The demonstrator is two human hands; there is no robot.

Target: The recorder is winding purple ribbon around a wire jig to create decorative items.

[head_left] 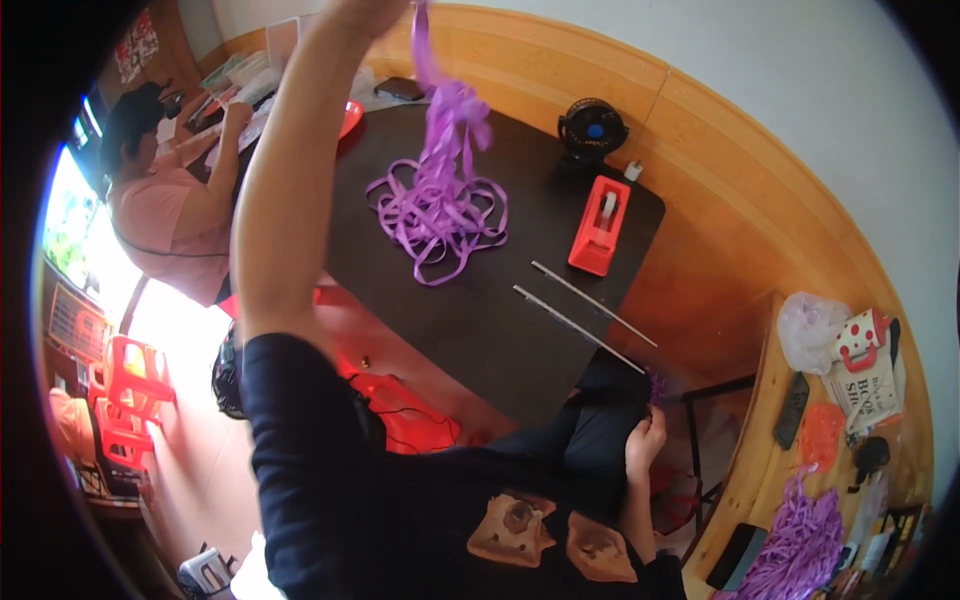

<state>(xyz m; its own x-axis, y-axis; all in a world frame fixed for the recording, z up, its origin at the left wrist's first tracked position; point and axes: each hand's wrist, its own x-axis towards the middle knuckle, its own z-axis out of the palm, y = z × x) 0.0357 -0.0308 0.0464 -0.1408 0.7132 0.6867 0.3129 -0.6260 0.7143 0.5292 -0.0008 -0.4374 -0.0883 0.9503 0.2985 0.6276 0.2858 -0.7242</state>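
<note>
My left arm is raised high, and my left hand [372, 12] is partly cut off by the top edge. Purple ribbon [455, 115] hangs beside that hand as if gripped there, though the fingertips are out of view. Its lower loops spread over the dark table [430, 330]. Low by my right thigh, my right hand [645, 442] has curled fingers; what they hold, if anything, is hidden. A bit of purple [656, 384] shows just beyond it. Two thin silver rods [585, 305] lie at the table's near right edge, one reaching over my dark trouser leg.
A red tape dispenser [600, 225] and a black fan [592, 130] stand at the table's right. On the wooden bench [745, 455] are a purple ribbon bundle [800, 540], a phone [791, 410] and a dotted cup [858, 335]. Another person [170, 210] sits at left near red stools [135, 370].
</note>
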